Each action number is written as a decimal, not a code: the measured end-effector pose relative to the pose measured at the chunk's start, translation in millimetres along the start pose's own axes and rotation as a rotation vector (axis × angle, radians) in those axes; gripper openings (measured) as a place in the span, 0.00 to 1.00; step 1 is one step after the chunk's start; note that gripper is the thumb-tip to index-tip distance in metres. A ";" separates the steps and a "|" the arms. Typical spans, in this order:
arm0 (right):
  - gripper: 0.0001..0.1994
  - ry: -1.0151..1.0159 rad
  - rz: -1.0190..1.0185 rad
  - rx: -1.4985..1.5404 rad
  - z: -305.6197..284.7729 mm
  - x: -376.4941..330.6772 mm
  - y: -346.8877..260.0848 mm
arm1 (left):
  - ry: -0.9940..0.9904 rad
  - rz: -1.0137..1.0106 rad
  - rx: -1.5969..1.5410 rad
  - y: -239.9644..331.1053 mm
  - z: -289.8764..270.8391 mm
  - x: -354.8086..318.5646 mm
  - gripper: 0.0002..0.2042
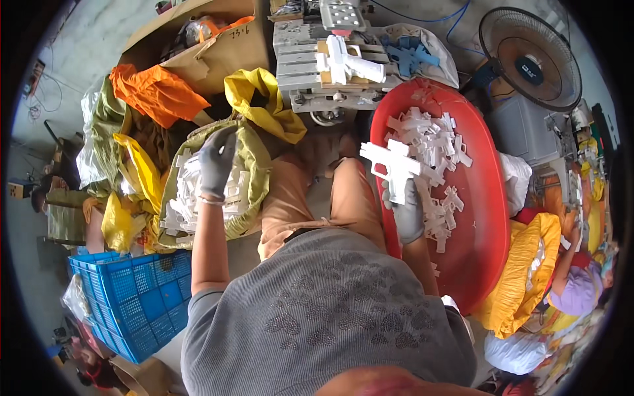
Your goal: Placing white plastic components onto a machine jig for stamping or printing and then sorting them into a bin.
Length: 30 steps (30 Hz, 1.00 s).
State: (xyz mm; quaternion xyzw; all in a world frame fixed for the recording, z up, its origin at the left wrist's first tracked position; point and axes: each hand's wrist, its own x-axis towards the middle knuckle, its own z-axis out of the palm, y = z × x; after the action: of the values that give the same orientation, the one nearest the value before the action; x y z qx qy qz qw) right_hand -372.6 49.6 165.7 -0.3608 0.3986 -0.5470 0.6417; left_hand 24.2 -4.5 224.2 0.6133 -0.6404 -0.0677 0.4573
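Observation:
My right hand point(409, 214), in a grey glove, grips a white toy pistol point(394, 168) by its handle, above the inner edge of a red oval tub point(479, 257). Many more white toy pistol parts point(429, 135) lie heaped in that tub. On the other side, my left hand point(216, 165), gloved too, is over an open green woven sack point(257, 175) filled with white plastic pieces point(188, 188). Its fingers are curled together near a small pale spot; what they hold, if anything, I cannot make out.
Ahead stands a metal machine bench point(297, 63) with a white toy pistol point(350, 61) on it. Blue toy pistols point(409, 56) lie in a white bag beside a fan point(530, 59). A cardboard box point(155, 39), blue crate point(125, 303) and yellow sack point(518, 277) surround me. Another person point(578, 287) is at right.

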 end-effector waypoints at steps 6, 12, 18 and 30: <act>0.26 0.146 -0.003 0.004 -34.5 -7.1 5.3 | -0.043 0.222 -0.008 54.0 33.1 43.1 0.08; 0.24 0.128 -0.007 -0.059 -43.8 -5.1 7.9 | -0.132 0.243 -0.023 73.1 56.0 84.6 0.10; 0.23 0.092 -0.096 -0.262 -29.1 -7.2 -15.8 | -0.256 0.411 0.060 80.0 83.1 127.6 0.18; 0.19 0.153 -0.205 -0.012 -33.4 38.8 -60.0 | -0.304 0.345 -0.029 96.2 101.2 144.6 0.22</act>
State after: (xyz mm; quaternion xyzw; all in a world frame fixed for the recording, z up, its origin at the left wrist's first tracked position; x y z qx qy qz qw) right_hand -424.5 1.9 201.0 -0.3607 0.4106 -0.6331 0.5481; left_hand -88.4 -152.1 301.3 0.4708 -0.7964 -0.0892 0.3691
